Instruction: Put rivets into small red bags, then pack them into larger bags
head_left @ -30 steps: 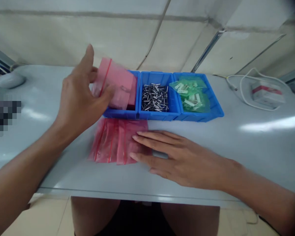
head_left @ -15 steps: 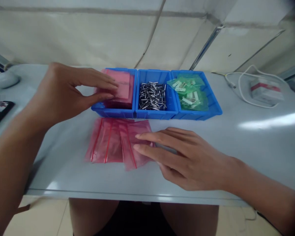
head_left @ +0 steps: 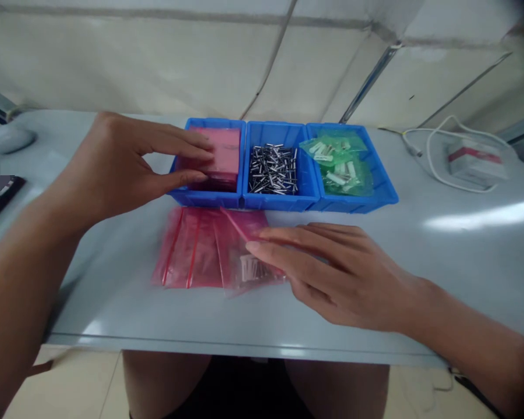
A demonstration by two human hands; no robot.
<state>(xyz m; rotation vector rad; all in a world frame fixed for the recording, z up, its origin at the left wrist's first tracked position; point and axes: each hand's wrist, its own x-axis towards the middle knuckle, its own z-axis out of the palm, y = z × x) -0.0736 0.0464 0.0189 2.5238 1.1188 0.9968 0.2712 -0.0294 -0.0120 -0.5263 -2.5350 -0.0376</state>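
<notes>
Over the left blue bin (head_left: 207, 201), my left hand (head_left: 126, 163) rests its stretched fingers on a stack of pink zip bags (head_left: 227, 148). Its thumb stays apart from the fingers, near the stack's front edge. On the table in front of the bins, my right hand (head_left: 336, 273) has its fingers closed on the edge of a pink zip bag (head_left: 244, 276). Small pale pieces show through that bag, which is partly lifted and blurred. More pink zip bags (head_left: 181, 250) lie overlapped to its left.
The middle blue bin (head_left: 279, 202) holds many small metal pins (head_left: 273, 169). In the right blue bin (head_left: 379, 189) are green bags (head_left: 347, 174) with white pieces inside. A small box (head_left: 478, 163) and a white cable (head_left: 428, 151) lie at the right; a mouse (head_left: 9, 138) is at far left.
The right-hand bag on the table has tilted up and turned, showing the pale pieces. The top bag in the left bin lies farther right. My left hand has barely moved.
</notes>
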